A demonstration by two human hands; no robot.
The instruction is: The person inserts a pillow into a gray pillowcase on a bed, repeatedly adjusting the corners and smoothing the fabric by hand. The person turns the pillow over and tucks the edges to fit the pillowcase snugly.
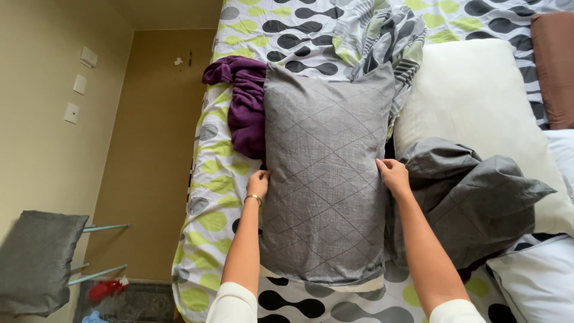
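Bed with dotted sheet (pixel 218 179): left hand (pixel 258 182), right hand (pixel 393 175) flat, holding nothing, pressing grey pillow (pixel 326 173) sides; better press evenly.

A home bedroom, seen from above: bed (pixel 221 179) under a sheet printed with black, grey and green spots, grey quilted pillow (pixel 326 179), bare white pillow (pixel 478 101), loose grey pillowcase (pixel 472 197), crumpled purple blanket (pixel 245 101). Beige wall with light switches (pixel 76 84), another grey cushion (pixel 36 260) on a rack.
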